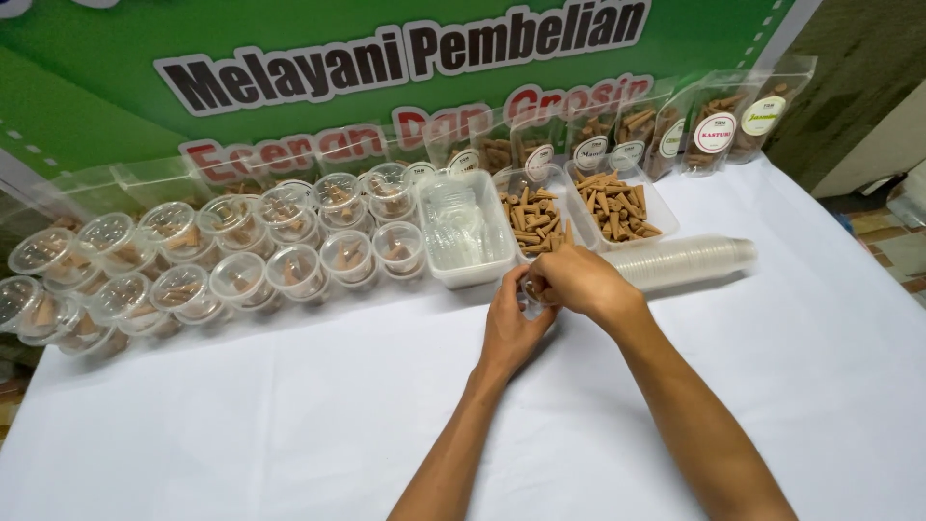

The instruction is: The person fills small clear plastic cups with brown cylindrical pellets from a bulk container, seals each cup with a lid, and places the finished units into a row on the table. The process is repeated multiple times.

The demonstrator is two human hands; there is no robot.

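My left hand (pixel 509 323) and my right hand (pixel 579 280) meet over the white tablecloth, both closed around a small clear plastic cup (pixel 531 287) that is mostly hidden by the fingers. Just behind them stand two clear tubs of brown cone-shaped sticks (pixel 533 220) (pixel 615 207). A long stack of clear cups (pixel 690 259) lies on its side to the right of my right hand.
A clear tub of lids (pixel 463 232) stands left of the stick tubs. Several lidded cups holding brown pieces (pixel 241 256) sit in rows at the left. Clear pouches of sticks (pixel 716 125) lean on a green banner (pixel 116 87) at the back. The white cloth (pixel 289 425) covers the table.
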